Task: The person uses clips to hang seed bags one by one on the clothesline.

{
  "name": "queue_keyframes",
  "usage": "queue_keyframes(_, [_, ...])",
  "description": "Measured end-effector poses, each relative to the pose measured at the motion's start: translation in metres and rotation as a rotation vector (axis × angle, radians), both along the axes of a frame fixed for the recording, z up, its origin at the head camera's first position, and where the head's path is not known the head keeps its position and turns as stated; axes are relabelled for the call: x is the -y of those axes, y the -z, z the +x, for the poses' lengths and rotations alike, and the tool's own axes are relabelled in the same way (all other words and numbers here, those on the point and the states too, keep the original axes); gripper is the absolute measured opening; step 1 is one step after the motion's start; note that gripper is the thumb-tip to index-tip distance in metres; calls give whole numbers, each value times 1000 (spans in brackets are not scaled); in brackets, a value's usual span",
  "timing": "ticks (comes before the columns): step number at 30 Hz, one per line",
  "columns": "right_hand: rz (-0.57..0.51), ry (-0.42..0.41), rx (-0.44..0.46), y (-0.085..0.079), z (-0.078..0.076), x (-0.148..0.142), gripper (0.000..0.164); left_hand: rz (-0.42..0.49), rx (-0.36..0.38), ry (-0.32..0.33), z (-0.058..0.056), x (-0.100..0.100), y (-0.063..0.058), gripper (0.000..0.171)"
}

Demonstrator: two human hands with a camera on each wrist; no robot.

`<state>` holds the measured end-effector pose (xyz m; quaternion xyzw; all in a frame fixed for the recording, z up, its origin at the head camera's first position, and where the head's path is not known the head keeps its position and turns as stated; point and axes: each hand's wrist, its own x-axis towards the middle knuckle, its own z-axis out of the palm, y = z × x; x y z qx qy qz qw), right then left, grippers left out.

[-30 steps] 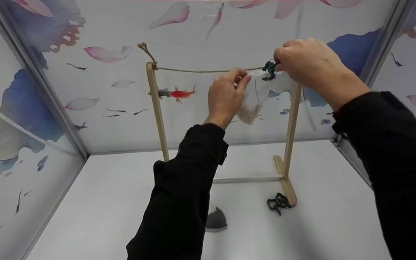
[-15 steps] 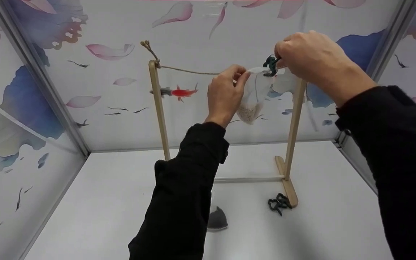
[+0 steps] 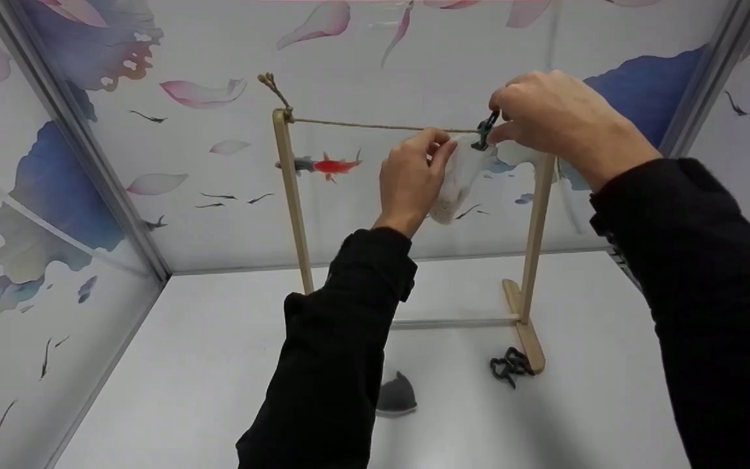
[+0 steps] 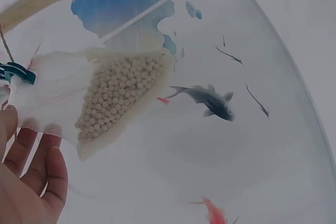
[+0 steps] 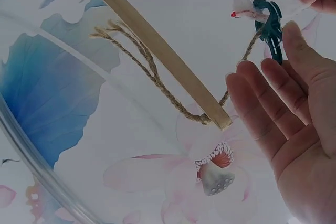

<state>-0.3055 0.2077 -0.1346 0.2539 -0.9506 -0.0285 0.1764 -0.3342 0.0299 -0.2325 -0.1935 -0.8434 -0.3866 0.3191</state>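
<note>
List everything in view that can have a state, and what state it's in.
Mesh bag: held up, part filled with pale beads
Green clip: at the bag's top, pinched
Rope: strung across the stand
Wooden stand: upright
Loose clips: lying bunched together
Grey object: partly hidden by sleeve
Left hand: pinching bag
Right hand: pinching clip

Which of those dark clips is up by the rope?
The clip pinched by the right hand, at the top edge of the bag; the other clips lie on the table beside the wooden foot.
</note>
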Motion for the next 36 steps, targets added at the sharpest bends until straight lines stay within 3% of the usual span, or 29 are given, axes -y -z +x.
queue_keyframes(11, [-98,-69,-47,16,6,-3,40,-26,90,27,5,7,11,21])
queue_keyframes(17, [-123,-116,-95,28,8,-6,41,-49,141,83,9,12,17,22])
queue_keyframes(24, [-159,-136,-181,43,14,-15,54,-56,162,144,11,16,21,25])
queue_keyframes(30, [-233,-237,-316,68,16,-27,55,-45,175,192,11,19,34,32])
queue_keyframes(36, [-394,-251,-337,113,25,-40,55,65,229,244,18,27,63,52])
